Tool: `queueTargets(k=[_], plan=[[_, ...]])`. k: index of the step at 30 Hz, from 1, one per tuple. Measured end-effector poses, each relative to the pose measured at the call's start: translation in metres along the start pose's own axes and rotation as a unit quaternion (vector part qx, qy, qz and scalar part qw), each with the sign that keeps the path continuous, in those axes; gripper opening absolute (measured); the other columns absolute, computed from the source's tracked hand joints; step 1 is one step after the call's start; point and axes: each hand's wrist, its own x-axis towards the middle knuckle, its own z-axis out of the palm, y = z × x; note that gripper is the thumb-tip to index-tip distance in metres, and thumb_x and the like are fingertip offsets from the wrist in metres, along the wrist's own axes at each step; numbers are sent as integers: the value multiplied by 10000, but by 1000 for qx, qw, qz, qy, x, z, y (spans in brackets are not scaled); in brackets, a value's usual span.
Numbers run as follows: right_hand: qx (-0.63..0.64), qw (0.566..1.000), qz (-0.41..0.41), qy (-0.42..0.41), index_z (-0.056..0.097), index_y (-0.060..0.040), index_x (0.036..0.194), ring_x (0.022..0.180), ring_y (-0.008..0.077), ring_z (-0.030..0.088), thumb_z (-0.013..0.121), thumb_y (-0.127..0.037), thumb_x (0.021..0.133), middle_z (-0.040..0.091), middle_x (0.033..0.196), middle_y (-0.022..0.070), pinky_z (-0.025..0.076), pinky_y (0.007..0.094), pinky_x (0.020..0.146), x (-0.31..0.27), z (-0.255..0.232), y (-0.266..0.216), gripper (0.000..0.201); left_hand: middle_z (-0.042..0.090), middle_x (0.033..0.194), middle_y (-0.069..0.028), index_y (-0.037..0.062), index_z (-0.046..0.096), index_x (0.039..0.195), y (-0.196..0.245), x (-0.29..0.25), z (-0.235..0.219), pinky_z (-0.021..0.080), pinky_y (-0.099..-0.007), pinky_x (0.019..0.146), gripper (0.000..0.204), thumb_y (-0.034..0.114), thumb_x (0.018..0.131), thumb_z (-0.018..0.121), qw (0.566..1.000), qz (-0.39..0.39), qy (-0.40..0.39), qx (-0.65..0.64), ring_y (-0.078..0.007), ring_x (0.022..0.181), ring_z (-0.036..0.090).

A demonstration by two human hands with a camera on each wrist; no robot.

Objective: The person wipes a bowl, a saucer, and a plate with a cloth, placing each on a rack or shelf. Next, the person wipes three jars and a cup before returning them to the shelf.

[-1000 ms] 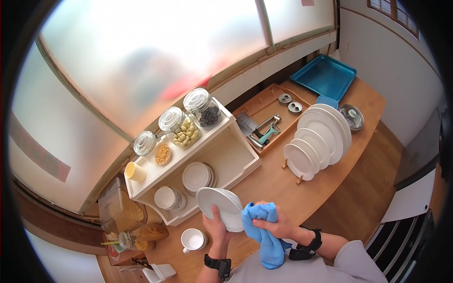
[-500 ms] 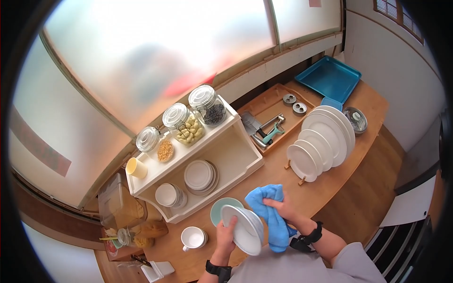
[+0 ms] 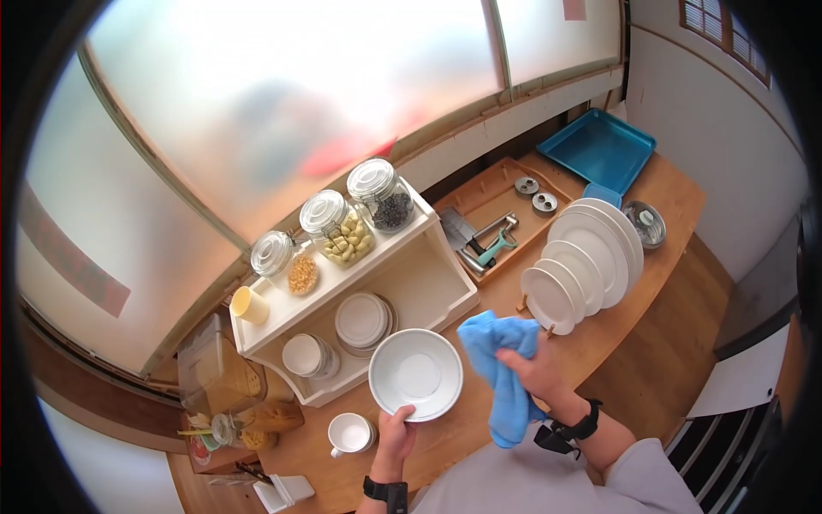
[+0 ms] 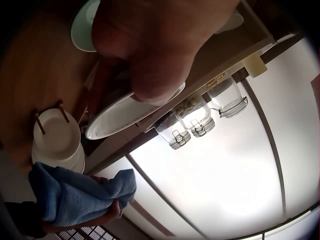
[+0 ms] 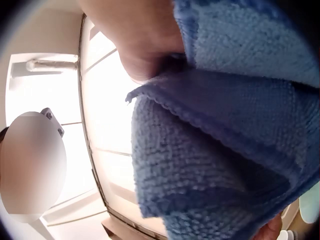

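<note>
In the head view my left hand grips a white bowl by its near rim, thumb over the edge, with the hollow side facing the head camera. Its rim also shows below the thumb in the left wrist view. A pale green bowl lies on the table there; from the head it is hidden behind the white one. To the right of the bowl, apart from it, my right hand clutches a crumpled blue cloth. Loose folds hang down and fill much of the right wrist view.
A white shelf holds stacked dishes below and glass jars on top. A white cup stands left of my left hand. Plates stand in a rack at right, near a wooden utensil tray and a blue tray.
The white bowl was tilted sideways near the cloth; it has swung up and left, turning its inside to the head camera. The cloth has moved up and right, away from it.
</note>
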Motion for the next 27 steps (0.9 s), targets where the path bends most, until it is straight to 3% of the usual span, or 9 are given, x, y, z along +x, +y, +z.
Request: queueTargets(k=[2, 4, 7, 14, 16, 18, 22, 26, 27], plan=[[-56, 996, -27, -61, 567, -14, 1091, 889, 195, 621, 655, -76, 768, 632, 995, 104, 492, 325, 808, 9, 12, 8, 340, 533, 1194, -138, -5, 343, 1320, -3, -2, 2, 540, -381, 846, 569, -65, 774, 490, 999, -9, -24, 32, -264, 1061, 584], [-272, 943, -118, -150, 569, -28, 1088, 958, 292, 606, 629, -20, 731, 591, 1053, 140, 491, 355, 835, 14, 33, 8, 362, 520, 1211, -126, 2, 341, 1326, -6, -5, 7, 520, -362, 870, 587, -68, 763, 492, 997, -18, -49, 64, -246, 1083, 567], [-346, 900, -204, -168, 569, -32, 1097, 976, 350, 570, 640, -7, 672, 559, 1065, 166, 484, 389, 849, 15, 54, 30, 432, 424, 1303, -79, 39, 261, 1393, -1, -12, 28, 358, -315, 1016, 707, -69, 756, 546, 969, 33, -96, 223, -179, 1204, 423], [-377, 820, -207, -378, 597, -63, 1058, 899, 285, 589, 652, -37, 682, 553, 997, 91, 515, 379, 757, -13, 45, 47, 381, 457, 1289, -84, 44, 283, 1395, 13, -13, 32, 392, -326, 996, 755, -89, 701, 549, 975, 49, -83, 199, -192, 1196, 462], [-401, 804, -220, -380, 607, -48, 1033, 887, 274, 593, 630, -45, 704, 560, 956, 91, 516, 373, 741, -13, 30, 56, 330, 474, 1274, -92, 40, 290, 1395, 9, -13, 26, 395, -321, 994, 764, -93, 685, 537, 974, 42, -89, 205, -196, 1188, 472], [-515, 781, -211, -283, 608, -23, 1021, 879, 270, 595, 601, -42, 711, 561, 913, 94, 511, 366, 734, -5, 21, 56, 311, 457, 1296, -93, 37, 274, 1407, 6, -15, 22, 386, -317, 1002, 771, -92, 690, 523, 977, 0, -73, 201, -195, 1199, 463], [-480, 819, -279, -145, 600, -32, 1041, 863, 281, 591, 601, -8, 665, 583, 1021, 106, 507, 366, 741, 6, 28, 56, 377, 440, 1315, -88, 35, 258, 1419, 1, -14, 22, 385, -309, 1003, 773, -87, 700, 517, 968, -25, -96, 231, -192, 1210, 453], [-430, 830, -284, -213, 602, -28, 1038, 879, 266, 590, 603, -44, 684, 587, 1058, 104, 501, 352, 779, -11, 43, 67, 354, 437, 1315, -95, 41, 274, 1413, -12, -3, 11, 411, -310, 980, 739, -85, 721, 501, 963, -40, -111, 242, -197, 1204, 460], [-388, 834, -253, -299, 604, -45, 1046, 890, 269, 590, 610, -39, 677, 585, 1068, 98, 499, 359, 793, -17, 41, 72, 369, 451, 1298, -104, 42, 295, 1400, -14, -2, 6, 454, -321, 947, 714, -81, 726, 496, 964, -63, -95, 239, -208, 1176, 490]])
